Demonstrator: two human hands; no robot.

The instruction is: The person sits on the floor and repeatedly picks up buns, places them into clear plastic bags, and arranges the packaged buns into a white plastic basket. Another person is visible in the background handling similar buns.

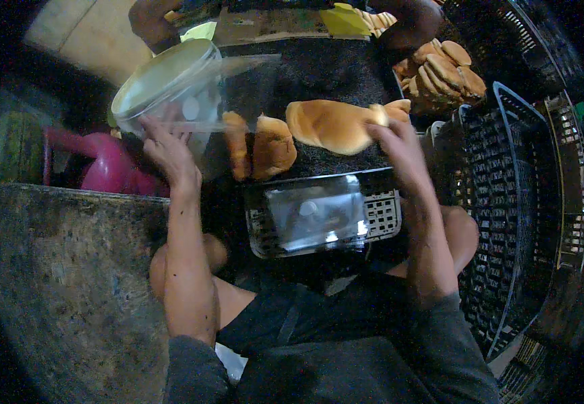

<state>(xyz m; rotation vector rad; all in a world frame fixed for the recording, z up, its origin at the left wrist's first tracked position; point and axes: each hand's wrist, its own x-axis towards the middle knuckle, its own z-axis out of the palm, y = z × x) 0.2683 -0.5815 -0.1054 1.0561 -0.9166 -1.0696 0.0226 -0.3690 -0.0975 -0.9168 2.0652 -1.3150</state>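
Observation:
My right hand [400, 145] is closed at the right end of a golden bread loaf [332, 126], its fingertips slightly blurred. On the dark surface to the left lie further bread pieces [275, 149]. A clear plastic bag [248, 81], smeared by motion, stretches from my left hand [171, 151] toward the middle. My left fingers appear pinched on its edge, beside a tilted pale bucket [164, 84]. Nearer to me, a pile of clear plastic bags [315, 214] lies on a black perforated basket [384, 210].
Many buns [443, 71] are heaped at the far right. Dark plastic crates [504, 215] stand along my right side. A pink plastic vessel [110, 165] sits left, behind a worn board [83, 283]. Across from me are another person's arms [410, 23] and a yellow bag [342, 20].

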